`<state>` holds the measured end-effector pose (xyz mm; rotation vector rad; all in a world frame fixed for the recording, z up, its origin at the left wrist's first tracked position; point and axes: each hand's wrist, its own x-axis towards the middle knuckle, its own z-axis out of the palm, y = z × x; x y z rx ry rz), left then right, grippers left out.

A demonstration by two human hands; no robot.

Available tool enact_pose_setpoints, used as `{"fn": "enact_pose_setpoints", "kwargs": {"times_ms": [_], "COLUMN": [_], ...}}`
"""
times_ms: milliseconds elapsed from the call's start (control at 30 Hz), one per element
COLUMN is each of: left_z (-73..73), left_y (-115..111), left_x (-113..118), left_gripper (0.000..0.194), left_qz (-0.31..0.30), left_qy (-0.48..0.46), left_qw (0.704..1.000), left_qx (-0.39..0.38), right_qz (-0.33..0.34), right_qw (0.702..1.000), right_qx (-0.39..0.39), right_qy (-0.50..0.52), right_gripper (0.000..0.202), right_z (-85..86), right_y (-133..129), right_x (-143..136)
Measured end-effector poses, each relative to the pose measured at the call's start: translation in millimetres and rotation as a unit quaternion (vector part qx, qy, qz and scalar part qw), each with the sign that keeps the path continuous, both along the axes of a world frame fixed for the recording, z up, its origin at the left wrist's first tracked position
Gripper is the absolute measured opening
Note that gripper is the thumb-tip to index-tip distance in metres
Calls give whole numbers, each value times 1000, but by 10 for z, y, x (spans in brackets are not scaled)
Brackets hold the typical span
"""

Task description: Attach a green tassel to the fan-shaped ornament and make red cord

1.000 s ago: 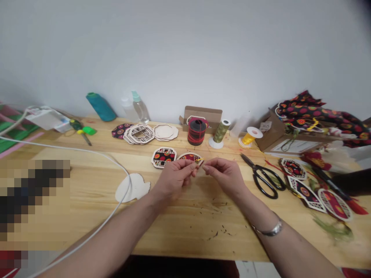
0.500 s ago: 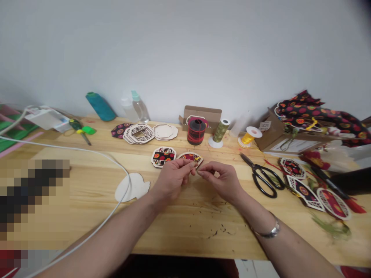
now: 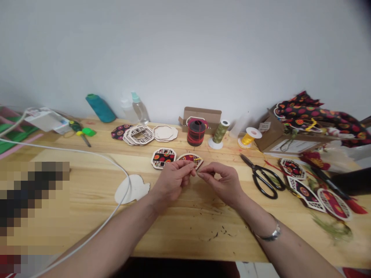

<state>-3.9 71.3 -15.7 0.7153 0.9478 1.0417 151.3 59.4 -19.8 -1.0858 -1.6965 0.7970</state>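
My left hand (image 3: 177, 175) and my right hand (image 3: 222, 179) meet above the middle of the table, fingertips almost touching. Each is closed in a pinch of thumb and forefinger. What they pinch is too small to make out. Just behind the fingertips lies a fan-shaped wooden ornament (image 3: 187, 157) backed with patterned cloth, a bit of yellow on its right side; the left fingers partly cover it. To its left rests a rounded lattice ornament (image 3: 163, 157) with dark flowered cloth. Black-handled scissors (image 3: 262, 175) lie open to the right of my right hand.
A white cable (image 3: 116, 154) crosses the left side over a pale cutout (image 3: 133, 189). Behind stand a red-and-black thread spool (image 3: 196, 133), a green spool (image 3: 220, 133) and a yellow spool (image 3: 251, 136). Finished ornaments (image 3: 305, 193) and a cardboard box (image 3: 266, 131) occupy the right.
Both hands keep their pinches in nearly the same place. The right fingers have shifted very slightly, and the view has tilted a little.
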Motion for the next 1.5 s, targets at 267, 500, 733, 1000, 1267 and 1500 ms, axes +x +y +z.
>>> {"fn": "enact_pose_setpoints", "kwargs": {"times_ms": [267, 500, 733, 1000, 1267, 1500], "left_z": [-6, 15, -1, -32, -45, 7], "left_y": [-5, 0, 13, -15, -47, -64], "left_x": [-7, -14, -29, -13, -14, -9], "left_gripper": [21, 22, 26, 22, 20, 20], "left_qz": [-10, -19, -23, -24, -40, -50], "left_qy": [-15, -54, -64, 21, 84, 136], "left_qw": [1000, 997, 997, 999, 995, 985], "left_qx": [-14, -43, -37, 17, 47, 90], "right_qz": [4, 39, 2, -24, 3, -39], "right_qw": [1000, 999, 1000, 994, 956, 970], "right_qx": [-12, -25, 10, 12, -134, -129], "right_qy": [-11, -21, -5, 107, 261, 202], "right_gripper": [6, 6, 4, 3, 6, 9], "right_z": [-29, -9, 20, 105, 88, 87], "right_y": [11, 8, -7, -1, 11, -22], "right_x": [-1, -7, -1, 20, 24, -33]}}
